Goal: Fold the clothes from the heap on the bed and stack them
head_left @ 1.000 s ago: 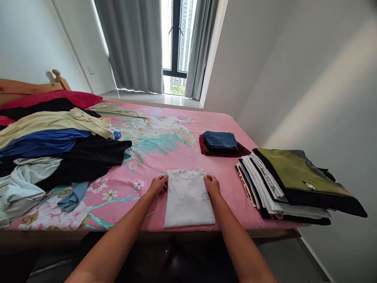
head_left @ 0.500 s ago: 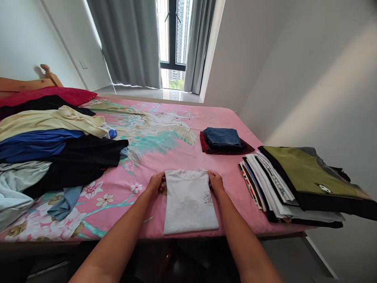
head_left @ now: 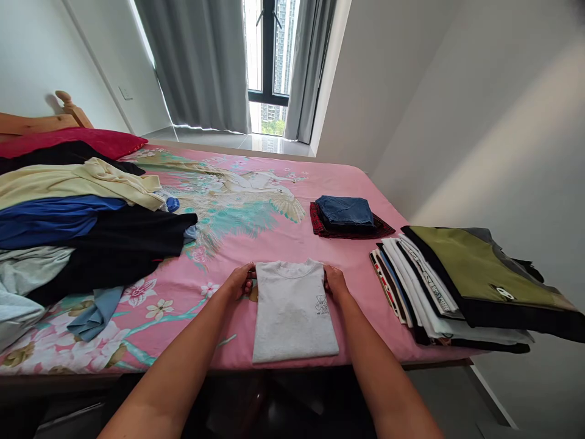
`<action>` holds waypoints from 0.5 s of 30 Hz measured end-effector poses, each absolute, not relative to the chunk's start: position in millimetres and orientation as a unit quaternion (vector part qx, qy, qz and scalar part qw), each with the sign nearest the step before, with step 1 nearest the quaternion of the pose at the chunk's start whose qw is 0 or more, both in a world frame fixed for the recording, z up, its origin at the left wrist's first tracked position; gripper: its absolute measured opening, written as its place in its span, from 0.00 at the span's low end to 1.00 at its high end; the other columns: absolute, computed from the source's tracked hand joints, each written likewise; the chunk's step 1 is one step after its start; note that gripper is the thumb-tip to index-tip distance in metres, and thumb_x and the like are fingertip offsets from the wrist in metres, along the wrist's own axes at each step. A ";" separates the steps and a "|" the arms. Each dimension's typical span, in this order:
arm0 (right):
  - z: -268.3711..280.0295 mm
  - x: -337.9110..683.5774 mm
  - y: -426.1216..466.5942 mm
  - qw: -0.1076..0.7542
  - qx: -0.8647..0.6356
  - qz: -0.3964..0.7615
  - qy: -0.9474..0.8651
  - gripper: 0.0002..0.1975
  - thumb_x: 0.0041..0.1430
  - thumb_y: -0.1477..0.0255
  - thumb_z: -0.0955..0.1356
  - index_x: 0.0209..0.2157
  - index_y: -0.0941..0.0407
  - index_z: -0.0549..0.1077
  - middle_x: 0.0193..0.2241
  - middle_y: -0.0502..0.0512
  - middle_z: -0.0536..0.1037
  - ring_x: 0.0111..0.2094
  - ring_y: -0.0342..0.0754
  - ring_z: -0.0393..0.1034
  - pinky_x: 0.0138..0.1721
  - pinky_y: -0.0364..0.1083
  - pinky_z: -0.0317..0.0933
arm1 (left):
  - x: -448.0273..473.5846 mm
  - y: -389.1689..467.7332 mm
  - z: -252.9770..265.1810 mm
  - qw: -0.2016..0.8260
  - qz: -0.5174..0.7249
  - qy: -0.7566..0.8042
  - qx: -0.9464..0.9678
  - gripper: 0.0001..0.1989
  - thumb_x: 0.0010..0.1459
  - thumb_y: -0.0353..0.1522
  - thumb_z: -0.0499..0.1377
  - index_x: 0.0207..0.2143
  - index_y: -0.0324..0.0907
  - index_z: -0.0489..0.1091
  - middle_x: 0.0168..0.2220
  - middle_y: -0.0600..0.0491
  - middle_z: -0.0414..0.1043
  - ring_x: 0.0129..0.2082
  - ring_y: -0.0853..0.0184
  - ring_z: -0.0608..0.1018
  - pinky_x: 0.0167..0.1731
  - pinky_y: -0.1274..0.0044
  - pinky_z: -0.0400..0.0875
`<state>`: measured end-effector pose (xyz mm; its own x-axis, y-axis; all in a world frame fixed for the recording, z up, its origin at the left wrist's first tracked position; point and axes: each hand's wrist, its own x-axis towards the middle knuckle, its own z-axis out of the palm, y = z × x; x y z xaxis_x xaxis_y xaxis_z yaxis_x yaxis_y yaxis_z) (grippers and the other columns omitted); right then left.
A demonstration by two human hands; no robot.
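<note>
A light grey T-shirt (head_left: 292, 317) lies folded into a neat rectangle near the bed's front edge, collar facing away from me. A small line drawing shows on its upper right chest. My left hand (head_left: 241, 281) grips the upper left corner, fingers curled at the shirt's edge. At the opposite corner, my right hand (head_left: 335, 281) pinches the shirt by the shoulder, its fingertips partly hidden behind the fabric.
Folded jeans (head_left: 345, 211) rest on red plaid cloth beyond my right hand. A tall stack of folded clothes (head_left: 434, 292), olive on top, stands at the right. Loose clothes (head_left: 91, 225) are heaped at the left on the pink floral bedsheet (head_left: 256, 244).
Both hands stay at the shirt's upper corners, and the shirt lies in nearly the same place. The view has shifted slightly.
</note>
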<state>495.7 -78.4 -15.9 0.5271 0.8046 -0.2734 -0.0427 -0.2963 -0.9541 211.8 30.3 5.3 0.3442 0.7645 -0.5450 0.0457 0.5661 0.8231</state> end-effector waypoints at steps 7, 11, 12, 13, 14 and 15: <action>-18.1 495.4 -78.2 0.519 -0.700 0.390 -0.295 0.18 0.50 0.54 0.65 0.21 0.54 0.60 0.12 0.44 0.59 0.13 0.40 0.50 0.14 0.42 0.45 | 216.5 30.0 2.4 0.683 0.267 0.540 0.413 0.19 0.43 0.46 0.63 0.25 0.39 0.65 0.18 0.59 0.61 0.10 0.79 0.55 0.10 0.83 0.45; -22.2 495.5 -76.2 0.521 -0.711 0.368 -0.296 0.18 0.52 0.53 0.63 0.24 0.54 0.65 0.13 0.45 0.62 0.16 0.42 0.55 0.17 0.42 0.50 | 226.6 22.9 -3.8 0.615 0.321 0.580 0.426 0.15 0.46 0.42 0.61 0.23 0.41 0.61 0.13 0.62 0.53 0.10 0.77 0.55 0.10 0.83 0.45; -22.8 495.8 -75.8 0.520 -0.713 0.366 -0.295 0.18 0.52 0.53 0.63 0.24 0.54 0.66 0.13 0.46 0.62 0.17 0.43 0.56 0.17 0.42 0.50 | 228.6 20.7 -4.6 0.599 0.334 0.587 0.431 0.15 0.47 0.42 0.60 0.23 0.42 0.61 0.13 0.63 0.52 0.10 0.77 0.55 0.10 0.82 0.45; -22.8 496.1 -75.6 0.518 -0.716 0.364 -0.295 0.18 0.51 0.53 0.63 0.25 0.54 0.67 0.13 0.46 0.63 0.17 0.43 0.57 0.17 0.42 0.51 | 230.0 18.4 -4.9 0.585 0.343 0.592 0.436 0.14 0.48 0.42 0.59 0.24 0.42 0.61 0.13 0.63 0.52 0.10 0.77 0.56 0.10 0.82 0.45; -22.3 496.3 -75.8 0.515 -0.717 0.365 -0.296 0.18 0.51 0.53 0.64 0.25 0.54 0.67 0.13 0.46 0.63 0.17 0.43 0.57 0.17 0.42 0.51 | 230.8 16.1 -4.6 0.575 0.348 0.594 0.442 0.14 0.48 0.43 0.59 0.24 0.42 0.62 0.13 0.63 0.52 0.10 0.77 0.56 0.10 0.82 0.46; -21.2 496.4 -76.6 0.512 -0.717 0.367 -0.297 0.18 0.51 0.52 0.64 0.24 0.54 0.67 0.12 0.46 0.62 0.17 0.43 0.57 0.17 0.42 0.51 | 230.8 14.0 -3.5 0.569 0.350 0.595 0.448 0.14 0.48 0.43 0.59 0.24 0.42 0.62 0.13 0.63 0.52 0.11 0.76 0.56 0.10 0.82 0.46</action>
<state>496.4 -76.6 -21.2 0.5538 0.8025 -0.2221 0.0508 -0.2988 -0.9530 230.8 14.0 -3.5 0.0477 0.9306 -0.3630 0.1343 0.3542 0.9255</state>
